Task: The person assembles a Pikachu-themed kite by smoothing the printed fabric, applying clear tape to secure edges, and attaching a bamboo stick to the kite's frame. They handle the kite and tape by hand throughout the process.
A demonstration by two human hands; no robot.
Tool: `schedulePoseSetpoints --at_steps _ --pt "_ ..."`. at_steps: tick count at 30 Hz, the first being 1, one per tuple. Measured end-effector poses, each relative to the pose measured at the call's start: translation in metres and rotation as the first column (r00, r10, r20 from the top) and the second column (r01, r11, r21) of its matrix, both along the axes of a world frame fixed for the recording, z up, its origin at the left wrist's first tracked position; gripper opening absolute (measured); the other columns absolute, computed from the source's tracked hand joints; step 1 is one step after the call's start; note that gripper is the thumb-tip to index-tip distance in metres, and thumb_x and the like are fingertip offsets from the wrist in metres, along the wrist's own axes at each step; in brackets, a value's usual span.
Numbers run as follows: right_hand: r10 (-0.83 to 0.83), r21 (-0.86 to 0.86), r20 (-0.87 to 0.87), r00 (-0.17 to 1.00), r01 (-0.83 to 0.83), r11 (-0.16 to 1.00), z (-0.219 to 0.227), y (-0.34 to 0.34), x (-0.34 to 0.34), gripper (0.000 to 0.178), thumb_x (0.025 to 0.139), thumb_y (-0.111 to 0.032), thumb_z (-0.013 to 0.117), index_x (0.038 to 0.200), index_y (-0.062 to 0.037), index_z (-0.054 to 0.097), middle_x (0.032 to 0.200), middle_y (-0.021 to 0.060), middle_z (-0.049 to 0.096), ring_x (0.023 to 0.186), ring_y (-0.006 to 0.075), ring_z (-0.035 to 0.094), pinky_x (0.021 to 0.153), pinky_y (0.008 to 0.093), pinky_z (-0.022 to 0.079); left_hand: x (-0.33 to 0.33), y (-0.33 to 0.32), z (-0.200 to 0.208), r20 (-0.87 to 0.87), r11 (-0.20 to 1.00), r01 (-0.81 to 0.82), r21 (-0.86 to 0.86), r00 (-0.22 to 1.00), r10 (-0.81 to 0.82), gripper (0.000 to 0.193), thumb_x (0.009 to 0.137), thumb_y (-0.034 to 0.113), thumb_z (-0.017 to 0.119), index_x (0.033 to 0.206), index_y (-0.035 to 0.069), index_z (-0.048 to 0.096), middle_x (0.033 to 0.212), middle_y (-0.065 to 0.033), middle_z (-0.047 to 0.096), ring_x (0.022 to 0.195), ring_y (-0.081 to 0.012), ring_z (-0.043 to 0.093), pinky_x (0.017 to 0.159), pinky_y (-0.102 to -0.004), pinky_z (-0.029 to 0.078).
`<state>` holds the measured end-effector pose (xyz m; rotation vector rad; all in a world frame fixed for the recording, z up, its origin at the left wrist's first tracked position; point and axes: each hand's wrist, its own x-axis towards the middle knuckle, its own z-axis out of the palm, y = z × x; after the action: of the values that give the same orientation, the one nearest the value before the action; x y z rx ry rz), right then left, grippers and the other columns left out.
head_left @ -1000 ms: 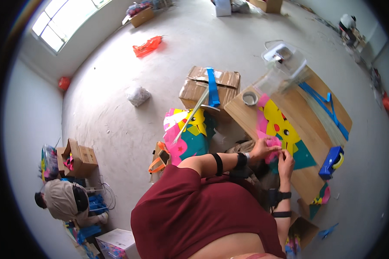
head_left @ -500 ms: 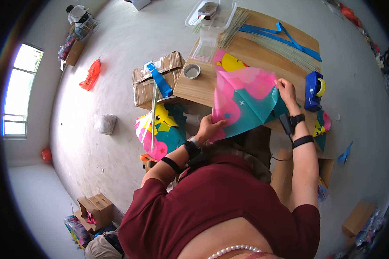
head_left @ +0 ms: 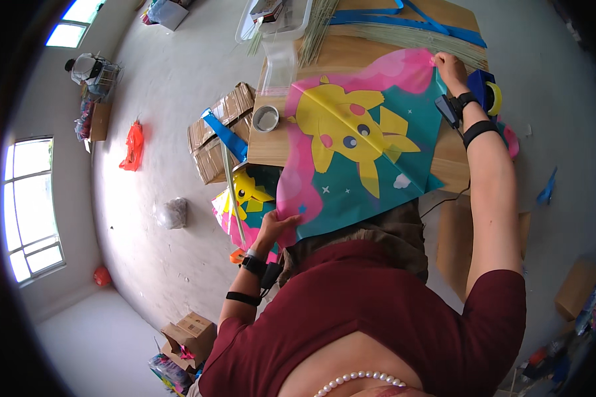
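Observation:
A thin printed kite sail [head_left: 341, 175] is spread flat across the near part of the table and over my lap. It is teal with pink edges and a yellow cartoon creature, and a crease runs diagonally through it. My left hand [head_left: 277, 228] pinches its lower left edge. At the far right corner, my right hand [head_left: 450, 71] grips the pink tip, arm stretched out. Similar printed sheets [head_left: 248, 192] lie to the left below the table top, with a pale strip [head_left: 232, 198] across them.
On the wooden table [head_left: 266, 151] are a round tin [head_left: 266, 119], a clear bin [head_left: 298, 26], thin sticks [head_left: 318, 30] and blue ribbon [head_left: 404, 24]. A blue tape dispenser [head_left: 478, 85] stands at the right edge. Cardboard boxes [head_left: 202, 145] flank the table. A red bag [head_left: 132, 149] lies on the floor.
The kite sail has gone from partly folded to spread out, its creature print now showing. My right hand has moved up and outward, my left hand down and left. The head view has shifted.

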<state>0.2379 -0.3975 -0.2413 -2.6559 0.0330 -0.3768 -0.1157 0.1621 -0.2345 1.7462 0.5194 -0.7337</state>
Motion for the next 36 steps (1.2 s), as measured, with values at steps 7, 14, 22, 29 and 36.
schedulePoseSetpoints --at_steps 7,14,22,29,36 --pt "-0.142 0.424 -0.009 0.99 0.132 0.896 -0.006 0.004 0.067 0.025 0.1 -0.024 0.059 0.089 -0.0053 0.072 0.083 0.0138 0.075 0.068 0.029 0.075 0.061 0.0409 0.057 0.021 -0.009 0.035 -0.112 0.933 0.246 0.264 0.968 -0.224 0.039 0.079 0.029 0.089 0.096 -0.003 0.075 0.083 -0.0069 0.075 0.072 -0.0119 0.069 0.066 -0.0314 0.056" --pt "-0.06 0.277 0.093 0.994 0.032 0.96 -0.023 0.004 0.094 0.019 0.098 -0.025 0.064 0.108 -0.0099 0.071 0.106 0.0128 0.075 0.103 0.0345 0.071 0.084 0.0451 0.056 0.025 -0.022 0.042 -0.05 0.929 0.342 0.14 0.94 -0.339 0.037 0.084 0.03 0.085 0.101 -0.001 0.076 0.08 -0.0024 0.073 0.071 -0.0072 0.063 0.068 -0.0303 0.054" --pt "0.133 0.066 0.546 0.827 -0.201 0.977 0.022 0.053 0.027 0.066 0.097 -0.024 0.07 0.154 -0.0078 0.04 0.159 0.0238 0.037 0.145 0.0397 0.04 0.117 0.0438 0.039 0.018 -0.044 0.063 -0.121 0.962 0.15 -0.228 0.976 -0.181 0.041 0.095 0.032 0.074 0.123 0.001 0.07 0.108 0.0003 0.071 0.092 -0.0059 0.063 0.081 -0.0258 0.052" --pt "0.438 0.302 0.133 0.889 -0.458 0.836 0.044 0.125 -0.178 0.041 0.101 -0.025 0.064 0.135 -0.0024 0.059 0.138 0.0198 0.061 0.13 0.0357 0.057 0.108 0.042 0.048 0.004 -0.062 0.044 -0.206 0.886 -0.078 -0.458 0.978 -0.02 0.043 0.102 0.03 0.066 0.134 0.002 0.063 0.119 -0.0042 0.07 0.1 -0.0102 0.067 0.091 -0.0271 0.054" --pt "0.643 0.296 -0.069 0.762 -0.6 0.743 0.046 0.169 -0.347 0.076 0.086 -0.04 0.08 0.15 -0.0106 0.049 0.153 0.0133 0.049 0.143 0.0337 0.045 0.121 0.0508 0.032 -0.036 -0.09 0.025 0.62 0.721 0.495 -0.484 0.776 -0.116 0.043 0.107 0.029 0.056 0.144 0.007 0.052 0.143 -0.0122 0.057 0.133 -0.0227 0.055 0.113 -0.0404 0.045"
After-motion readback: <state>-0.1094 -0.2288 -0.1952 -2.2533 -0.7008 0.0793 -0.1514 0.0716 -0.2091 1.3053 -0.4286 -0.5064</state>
